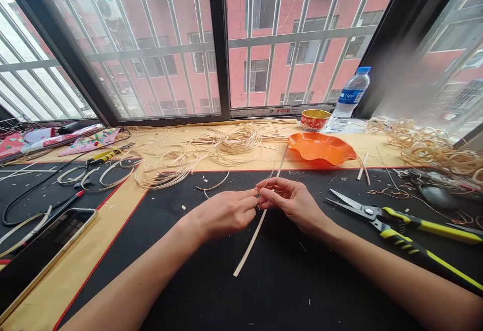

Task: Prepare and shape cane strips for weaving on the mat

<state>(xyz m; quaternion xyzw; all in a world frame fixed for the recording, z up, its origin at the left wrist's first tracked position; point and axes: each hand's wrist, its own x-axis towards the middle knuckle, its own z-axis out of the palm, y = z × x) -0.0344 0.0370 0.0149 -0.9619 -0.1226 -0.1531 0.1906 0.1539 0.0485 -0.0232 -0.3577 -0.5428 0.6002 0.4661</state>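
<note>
Both hands meet over the black mat (196, 291), fingertips touching. A flat, pale strip of cane or rattan (250, 244) runs between them, its lower end pointing toward me and its far end rising past the fingers toward the orange dish. My right hand (294, 201) pinches the strip between thumb and fingers. My left hand (234, 209) is closed, palm down, its fingertips pressed against the same spot. A thinner strand seems to stand up at the fingertips; the exact crossing is hidden by the fingers.
Yellow-black shears (370, 212) lie partly open at right. Behind stand an orange wavy dish (320, 151), a red bowl (315, 120) and a water bottle (349, 100). Coiled strips (241, 140) lie at the back, more coils (422, 147) at right. A phone-like device (45, 260) sits at left.
</note>
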